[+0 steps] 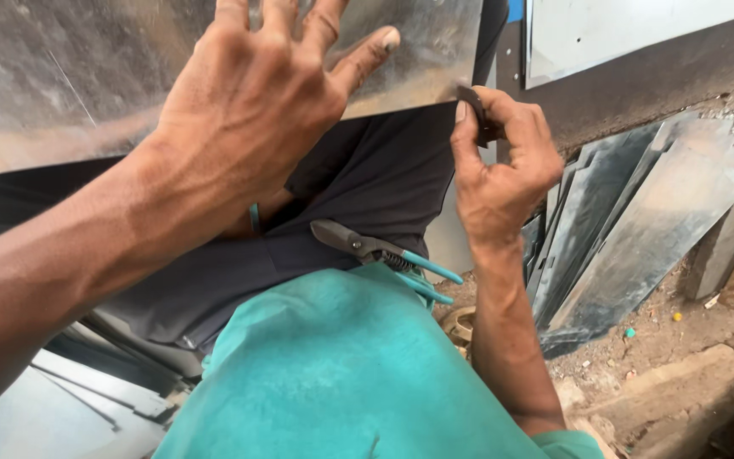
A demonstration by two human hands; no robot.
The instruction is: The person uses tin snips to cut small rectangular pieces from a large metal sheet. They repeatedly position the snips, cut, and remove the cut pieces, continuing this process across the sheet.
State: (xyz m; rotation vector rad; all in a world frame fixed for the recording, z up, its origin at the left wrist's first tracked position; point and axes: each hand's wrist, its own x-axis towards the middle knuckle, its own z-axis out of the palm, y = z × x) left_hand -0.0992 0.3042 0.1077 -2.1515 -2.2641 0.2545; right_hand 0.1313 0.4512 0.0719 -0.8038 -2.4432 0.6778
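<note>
1. We see the galvanised metal sheet (418, 51) lying across our lap, above the tin snips (380, 252) that rest on our thigh.
2. Our left hand (248, 110) is spread flat on the sheet, fingers splayed, pressing and not gripping.
3. Our right hand (503, 161) pinches a small dark tool (473, 102) at the sheet's lower right corner.
4. We judge the sheet thin, light, springy, slick, and sharp at the edge: best held flat-palmed on its face, away from the corners.
5. Right of the sheet, offcut metal strips (639, 221) lean by the wall.
</note>
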